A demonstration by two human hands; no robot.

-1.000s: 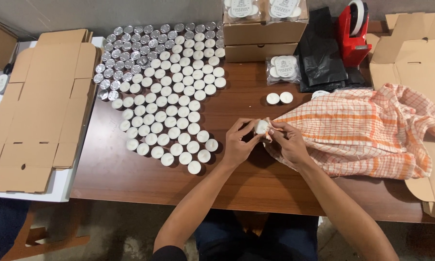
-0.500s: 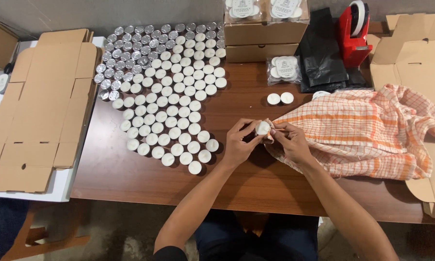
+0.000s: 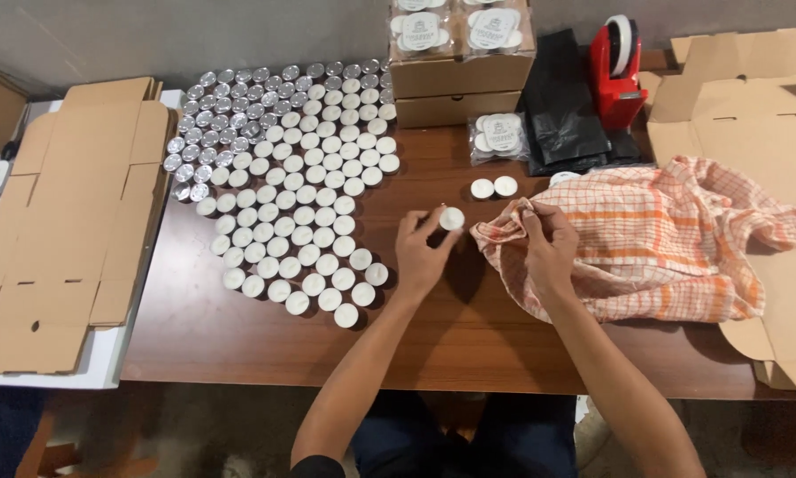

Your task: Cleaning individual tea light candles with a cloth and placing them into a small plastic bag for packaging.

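My left hand (image 3: 422, 251) holds a white tealight candle (image 3: 452, 219) at its fingertips, a little above the brown table (image 3: 238, 336). My right hand (image 3: 546, 243) grips a corner of the orange-and-white checked cloth (image 3: 663, 235), which lies spread to the right. The candle and the cloth are apart. Two more tealights (image 3: 493, 187) sit on the table just beyond my hands. A big field of several tealights (image 3: 300, 195) covers the table to the left.
Flat cardboard box blanks (image 3: 70, 212) lie at the far left. Closed cardboard boxes (image 3: 460, 84) with bagged candles on top stand at the back, with a candle bag (image 3: 497, 135), black bags (image 3: 566, 102) and a red tape dispenser (image 3: 616, 71). Open cardboard (image 3: 761, 106) lies at the right.
My hands have come apart: the left hand carried the candle away to the left of the cloth, while the right hand kept the cloth corner. The view shifted slightly.
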